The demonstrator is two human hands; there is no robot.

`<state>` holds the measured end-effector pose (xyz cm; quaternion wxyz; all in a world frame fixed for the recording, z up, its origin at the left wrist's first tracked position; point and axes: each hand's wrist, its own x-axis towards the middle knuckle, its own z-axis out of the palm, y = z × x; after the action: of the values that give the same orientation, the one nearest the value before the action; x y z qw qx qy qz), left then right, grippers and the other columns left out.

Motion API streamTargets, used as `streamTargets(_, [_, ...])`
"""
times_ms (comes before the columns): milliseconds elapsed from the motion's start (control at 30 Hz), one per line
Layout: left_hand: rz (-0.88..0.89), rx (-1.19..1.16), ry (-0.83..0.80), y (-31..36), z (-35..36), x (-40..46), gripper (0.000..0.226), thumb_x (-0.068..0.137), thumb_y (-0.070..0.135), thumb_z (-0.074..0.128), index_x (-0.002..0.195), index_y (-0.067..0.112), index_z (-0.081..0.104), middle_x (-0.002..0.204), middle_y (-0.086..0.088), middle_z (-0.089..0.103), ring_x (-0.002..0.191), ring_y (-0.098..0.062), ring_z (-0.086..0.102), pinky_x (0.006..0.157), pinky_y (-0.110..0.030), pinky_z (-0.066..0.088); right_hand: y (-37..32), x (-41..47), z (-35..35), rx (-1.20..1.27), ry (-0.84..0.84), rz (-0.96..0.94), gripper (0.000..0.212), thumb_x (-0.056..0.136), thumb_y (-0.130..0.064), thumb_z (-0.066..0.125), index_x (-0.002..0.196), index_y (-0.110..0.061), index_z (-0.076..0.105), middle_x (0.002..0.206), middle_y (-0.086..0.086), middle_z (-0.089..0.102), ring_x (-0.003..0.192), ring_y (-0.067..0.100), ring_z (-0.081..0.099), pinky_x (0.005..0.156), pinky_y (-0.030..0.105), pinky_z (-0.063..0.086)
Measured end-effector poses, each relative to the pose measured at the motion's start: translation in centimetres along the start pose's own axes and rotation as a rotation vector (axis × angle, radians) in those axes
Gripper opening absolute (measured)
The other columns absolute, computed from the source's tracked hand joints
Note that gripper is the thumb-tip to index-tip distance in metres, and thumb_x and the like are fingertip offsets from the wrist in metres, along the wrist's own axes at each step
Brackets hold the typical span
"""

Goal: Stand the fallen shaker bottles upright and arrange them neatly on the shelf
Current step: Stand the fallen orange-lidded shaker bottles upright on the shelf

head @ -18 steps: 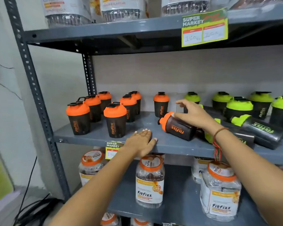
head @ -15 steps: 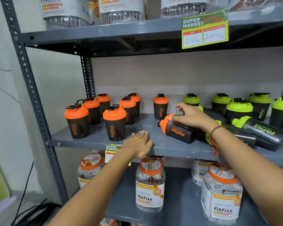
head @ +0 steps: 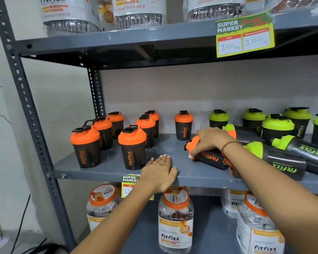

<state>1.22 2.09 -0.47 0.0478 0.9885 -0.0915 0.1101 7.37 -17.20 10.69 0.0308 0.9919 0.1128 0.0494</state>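
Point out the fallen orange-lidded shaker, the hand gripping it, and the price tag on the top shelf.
fallen orange-lidded shaker point(head: 210, 158): head view, on its black body by the logo.
right hand point(head: 212, 142): head view, on the back of the hand.
price tag point(head: 244, 38): head view, on its middle, between the two white boxes.

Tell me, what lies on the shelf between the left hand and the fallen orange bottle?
Nothing: the head view shows bare shelf between the left hand and the fallen orange bottle.

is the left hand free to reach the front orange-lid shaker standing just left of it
Probably yes. The left hand lies flat and empty on the shelf edge, and only bare shelf separates it from the upright orange-lid shaker.
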Motion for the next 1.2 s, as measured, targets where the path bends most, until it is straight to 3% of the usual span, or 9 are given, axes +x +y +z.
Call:
streamTargets(167, [0.007,0.003,0.019,-0.2,0.0,0.1,0.067,0.097,0.049,0.017,0.152,0.011,0.019,0.161,-0.008,0.017,0.148,-0.017,0.013,0.119,-0.038,0.005,0.3,0.2,-0.3,0.179,0.004,0.002,0.066,0.052,-0.074,0.074,0.094,-0.024,0.060,0.096,0.000,0.064,0.090,0.023,0.061,0.071,0.031,0.050])
streamTargets(233, [0.014,-0.002,0.019,-0.2,0.1,0.0,0.067,0.097,0.049,0.016,0.152,0.011,0.019,0.161,-0.008,0.017,0.148,-0.017,0.013,0.119,-0.038,0.005,0.7,0.4,-0.7,0.377,0.055,0.008,0.061,0.052,-0.070,0.077,0.090,-0.024,0.063,0.091,-0.001,0.067,0.085,0.021,0.064,0.065,0.028,0.049])
streamTargets(300, [0.018,-0.005,0.030,-0.2,0.3,0.0,0.067,0.097,0.049,0.016,0.152,0.011,0.019,0.161,-0.008,0.018,0.148,-0.017,0.013,0.119,-0.038,0.005,1.1,0.9,-1.0,0.634,0.120,0.001,0.062,0.049,-0.066,0.080,0.091,-0.021,0.066,0.091,0.000,0.072,0.084,0.020,0.069,0.070,0.030,0.053])
streamTargets(400, [0.020,-0.001,0.056,-0.3,0.6,0.0,0.067,0.097,0.049,0.016,0.152,0.011,0.020,0.160,-0.007,0.020,0.148,-0.016,0.015,0.118,-0.037,0.005,1.2,2.6,-1.0,0.923,0.224,0.008,0.076,0.047,-0.060,0.081,0.109,-0.021,0.066,0.105,0.001,0.071,0.096,0.020,0.068,0.086,0.035,0.055])
streamTargets(500, [0.017,0.001,0.076,-0.4,0.8,0.1,0.067,0.096,0.049,0.015,0.152,0.012,0.021,0.160,-0.006,0.021,0.147,-0.015,0.015,0.119,-0.037,0.005,0.7,4.4,-0.4,1.063,0.292,0.033,0.091,0.057,-0.048,0.085,0.137,-0.020,0.051,0.123,0.002,0.060,0.111,0.020,0.060,0.094,0.035,0.051])
streamTargets(633, [0.017,0.002,0.096,-0.4,0.9,0.1,0.068,0.096,0.050,0.014,0.152,0.013,0.021,0.160,-0.006,0.022,0.147,-0.015,0.016,0.119,-0.036,0.005,-0.6,6.0,0.9,1.158,0.368,0.070,0.089,0.053,-0.048,0.084,0.132,-0.023,0.052,0.120,0.002,0.062,0.109,0.020,0.060,0.088,0.032,0.052])
streamTargets(800, [0.018,0.005,0.112,-0.4,0.9,0.2,0.068,0.095,0.050,0.014,0.152,0.013,0.023,0.159,-0.006,0.024,0.147,-0.015,0.018,0.119,-0.037,0.006,-1.3,7.4,2.5,1.195,0.356,0.042,0.078,0.062,-0.038,0.086,0.131,-0.026,0.052,0.115,0.000,0.061,0.102,0.017,0.059,0.078,0.027,0.046])
streamTargets(1000, [0.020,0.007,0.107,-0.4,0.9,0.1,0.067,0.096,0.050,0.014,0.152,0.014,0.022,0.160,-0.006,0.023,0.147,-0.016,0.018,0.118,-0.037,0.006,-1.1,8.3,3.4,1.182,0.291,-0.002,0.086,0.057,-0.039,0.083,0.135,-0.028,0.048,0.119,0.002,0.063,0.109,0.021,0.060,0.094,0.036,0.051])
streamTargets(1200, [0.017,0.006,0.106,-0.6,0.9,0.1,0.068,0.095,0.051,0.013,0.152,0.014,0.023,0.159,-0.005,0.023,0.147,-0.015,0.018,0.118,-0.036,0.006,-0.8,8.5,3.4,1.230,0.237,-0.030,0.076,0.068,-0.029,0.084,0.135,-0.028,0.047,0.125,0.004,0.061,0.111,0.020,0.059,0.088,0.030,0.048])
